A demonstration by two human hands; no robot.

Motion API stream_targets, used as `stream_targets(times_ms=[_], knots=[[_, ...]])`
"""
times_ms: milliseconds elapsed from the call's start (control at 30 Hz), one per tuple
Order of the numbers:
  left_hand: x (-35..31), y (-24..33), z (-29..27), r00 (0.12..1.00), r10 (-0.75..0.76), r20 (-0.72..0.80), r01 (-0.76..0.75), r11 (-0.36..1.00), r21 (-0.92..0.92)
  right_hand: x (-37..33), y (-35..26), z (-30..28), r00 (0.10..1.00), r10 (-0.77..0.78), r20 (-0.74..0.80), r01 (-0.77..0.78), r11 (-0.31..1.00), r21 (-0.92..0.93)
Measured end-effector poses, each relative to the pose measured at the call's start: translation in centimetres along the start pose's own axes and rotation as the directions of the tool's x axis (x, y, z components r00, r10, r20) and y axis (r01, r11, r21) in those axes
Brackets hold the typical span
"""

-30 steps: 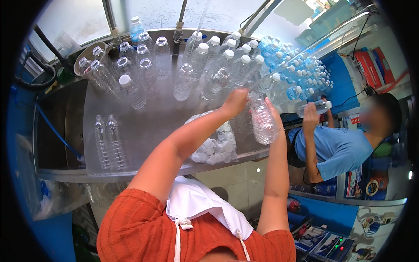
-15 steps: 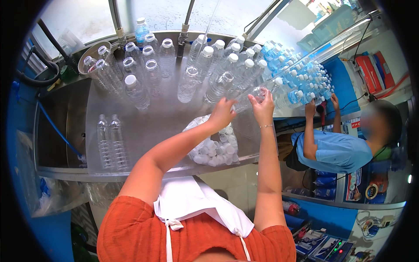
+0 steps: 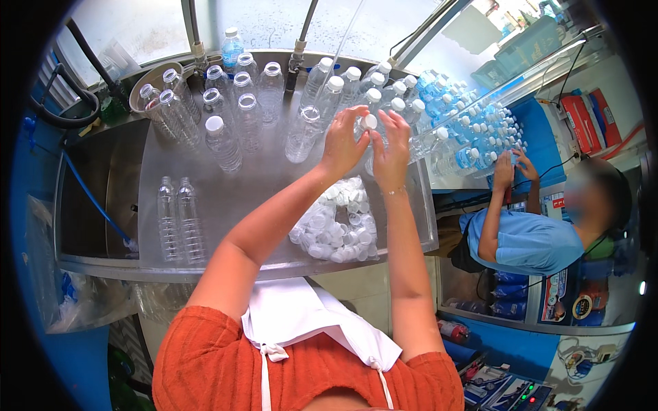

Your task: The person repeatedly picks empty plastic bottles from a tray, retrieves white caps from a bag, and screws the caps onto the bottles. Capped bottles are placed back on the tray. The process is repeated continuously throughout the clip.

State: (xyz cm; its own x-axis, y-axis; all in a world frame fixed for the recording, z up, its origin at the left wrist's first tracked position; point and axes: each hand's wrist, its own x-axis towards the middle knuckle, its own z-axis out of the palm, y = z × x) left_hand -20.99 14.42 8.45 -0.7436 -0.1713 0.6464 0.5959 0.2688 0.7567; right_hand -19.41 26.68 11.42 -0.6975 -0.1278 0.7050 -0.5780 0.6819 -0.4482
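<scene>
1 round cap [image 3: 370,122] (white plastic) between bare fingers [image 3: 345,123]

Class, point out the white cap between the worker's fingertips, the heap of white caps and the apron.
White cap [image 3: 370,122]: head view, its flat top.
Heap of white caps [image 3: 334,240]: head view, caps near its middle.
Apron [image 3: 305,316]: head view, its white cloth.

Bright daylight reaches me through the windows [image 3: 257,31], nearly blown out to white. It lights my left hand [image 3: 343,147] and right hand [image 3: 391,156] well and lays a soft sheen on the steel worktop [image 3: 240,198]; the sink [image 3: 113,164] to my left is dimmer. Straight edges bend toward my view's black rim, and the co-worker's face [image 3: 574,190] is blurred.
</scene>
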Motion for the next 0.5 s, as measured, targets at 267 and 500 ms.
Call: stream_targets(times_ms=[267,500], knots=[[-4.9,-2.8,-0.7,0.978,-0.147,0.145,0.131,0.985,0.114,0.7,0.7,3.1,0.995,-0.096,0.025,0.095,0.994,0.048],[-4.9,0.9,-4.4,0.924,-0.204,0.324,0.193,0.979,0.065,0.4,-2.0,-1.8,0.973,0.188,0.133,-0.228,0.864,0.449]])
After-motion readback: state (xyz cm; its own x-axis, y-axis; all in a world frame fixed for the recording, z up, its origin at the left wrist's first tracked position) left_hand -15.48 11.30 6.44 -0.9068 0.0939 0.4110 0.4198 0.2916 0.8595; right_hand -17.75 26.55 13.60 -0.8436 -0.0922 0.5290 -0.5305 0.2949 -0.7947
